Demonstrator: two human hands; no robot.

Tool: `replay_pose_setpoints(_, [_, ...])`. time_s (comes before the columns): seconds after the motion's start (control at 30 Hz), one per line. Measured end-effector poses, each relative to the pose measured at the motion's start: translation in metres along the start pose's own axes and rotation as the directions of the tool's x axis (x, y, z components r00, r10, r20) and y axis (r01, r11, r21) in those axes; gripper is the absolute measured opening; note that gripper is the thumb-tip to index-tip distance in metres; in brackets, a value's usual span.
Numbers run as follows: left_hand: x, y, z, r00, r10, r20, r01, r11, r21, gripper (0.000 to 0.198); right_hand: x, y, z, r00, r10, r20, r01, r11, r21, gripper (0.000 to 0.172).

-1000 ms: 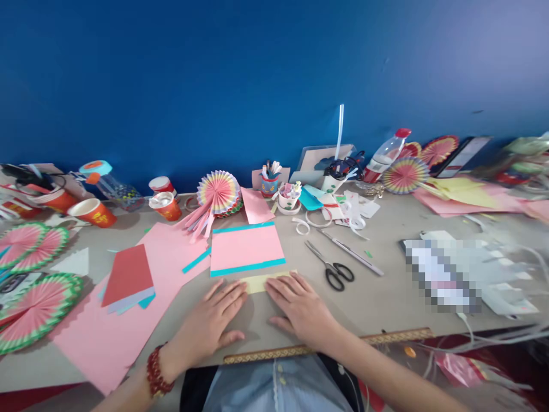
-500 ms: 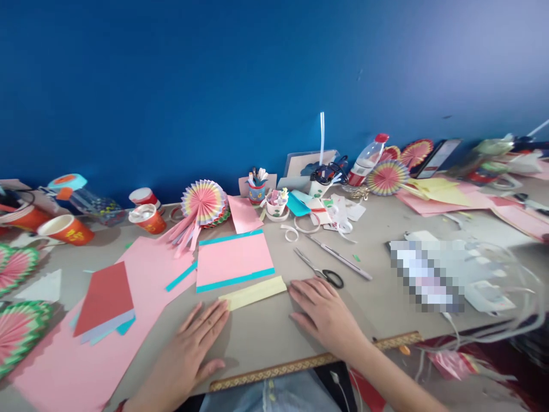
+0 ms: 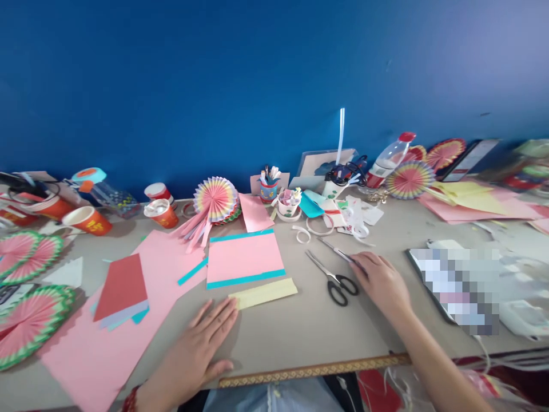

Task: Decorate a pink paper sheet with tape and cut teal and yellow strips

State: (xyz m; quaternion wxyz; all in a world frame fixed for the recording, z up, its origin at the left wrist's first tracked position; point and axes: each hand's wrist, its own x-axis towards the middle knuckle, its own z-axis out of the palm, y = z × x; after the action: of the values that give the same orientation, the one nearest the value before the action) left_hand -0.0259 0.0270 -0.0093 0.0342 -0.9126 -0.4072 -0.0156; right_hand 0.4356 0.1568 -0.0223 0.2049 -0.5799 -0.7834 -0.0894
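My left hand (image 3: 199, 343) lies flat with fingers stretched out, its fingertips on the left end of a pale yellow paper strip (image 3: 266, 293). Just above the strip is a pink sheet (image 3: 245, 257) with blue bands along its top and bottom edges. My right hand (image 3: 381, 286) has its fingers closed around the near end of a slim silver craft knife (image 3: 337, 249), whose far end still points at the back of the table. Black-handled scissors (image 3: 332, 277) lie partly opened, left of that hand.
Pink paper (image 3: 124, 343) and a red card (image 3: 123, 286) spread to the left, near folded paper fans (image 3: 36, 326). Cups (image 3: 88, 221), a pleated rosette (image 3: 215, 200) and a bottle (image 3: 390, 160) stand along the wall. A phone (image 3: 446, 289) is at right.
My right hand has left the right end of the yellow strip, moved right and closed on the craft knife. The scissors have shifted and turned. My left hand stays on the strip.
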Motion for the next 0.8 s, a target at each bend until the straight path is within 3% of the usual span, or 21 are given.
replay_pose_setpoints(0.2, [-0.003, 0.0, -0.001, 0.999, -0.043, -0.024, 0.041, 0.994, -0.106, 0.063, -0.008, -0.001, -0.015, 0.992, 0.105, 0.071, -0.105, 0.994, -0.007, 0.036])
replay_pose_setpoints(0.37, [0.02, 0.003, -0.008, 0.988, -0.129, -0.088, 0.103, 0.962, -0.251, 0.046, -0.01, -0.038, -0.038, 0.988, 0.126, 0.088, -0.142, 0.969, 0.201, 0.032])
replay_pose_setpoints(0.5, [0.049, 0.004, -0.01, 0.979, -0.198, -0.049, 0.175, 0.939, -0.296, 0.015, 0.001, -0.087, -0.042, 0.975, -0.087, 0.203, -0.005, 0.91, 0.414, 0.023])
replay_pose_setpoints(0.63, [0.063, 0.006, -0.016, 0.99, -0.117, -0.077, 0.085, 0.94, -0.33, 0.021, 0.009, -0.132, -0.041, 0.929, -0.268, 0.256, 0.082, 0.821, 0.565, 0.021])
replay_pose_setpoints(0.8, [0.07, 0.015, -0.043, 0.981, -0.075, -0.177, -0.003, 0.914, -0.405, 0.022, 0.009, -0.175, -0.039, 0.855, -0.39, 0.341, 0.12, 0.789, 0.602, 0.007])
